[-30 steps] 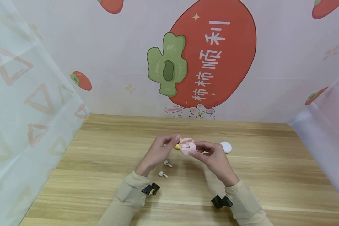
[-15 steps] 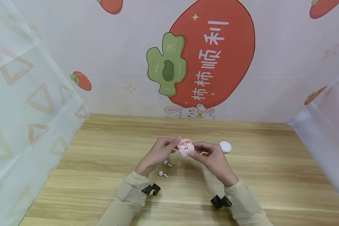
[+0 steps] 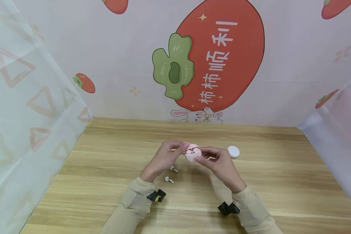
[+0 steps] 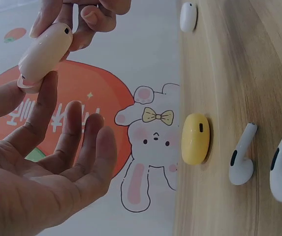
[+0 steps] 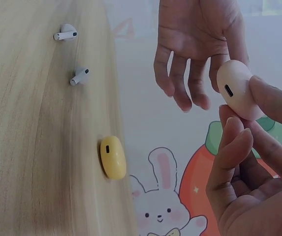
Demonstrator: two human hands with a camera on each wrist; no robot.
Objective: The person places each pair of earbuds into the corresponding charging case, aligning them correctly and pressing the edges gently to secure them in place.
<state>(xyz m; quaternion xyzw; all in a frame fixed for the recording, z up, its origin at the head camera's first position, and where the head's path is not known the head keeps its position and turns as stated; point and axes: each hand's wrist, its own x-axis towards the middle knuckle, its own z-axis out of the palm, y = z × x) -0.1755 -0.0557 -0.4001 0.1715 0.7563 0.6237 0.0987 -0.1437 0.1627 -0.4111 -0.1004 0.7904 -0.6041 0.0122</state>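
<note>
A pale pink earbud case [image 3: 193, 155], its lid partly raised, is held above the table in the head view. My right hand [image 3: 222, 164] grips the body between thumb and fingers. At the lid's left side, my left hand [image 3: 168, 157] pinches the edge with thumb and index finger; its other fingers [image 4: 94, 147] are spread loosely in the left wrist view. The charging port shows on the case's underside [image 5: 239, 91] in the right wrist view. Two white earbuds, a nearer one [image 3: 169, 180] and a farther one [image 3: 174, 169], lie by the left wrist.
A white earbud case [image 3: 233, 151] lies on the wooden table [image 3: 280, 172] to the right of my right hand. A yellow earbud case [image 4: 196, 139] also lies on the table, hidden in the head view. Printed cloth walls [image 3: 120, 65] stand behind and at the sides.
The pink case has shifted slightly left, covering the yellow case in the head view. My left thumb has moved onto the lid, which now appears lowered, with less of its inside showing.
</note>
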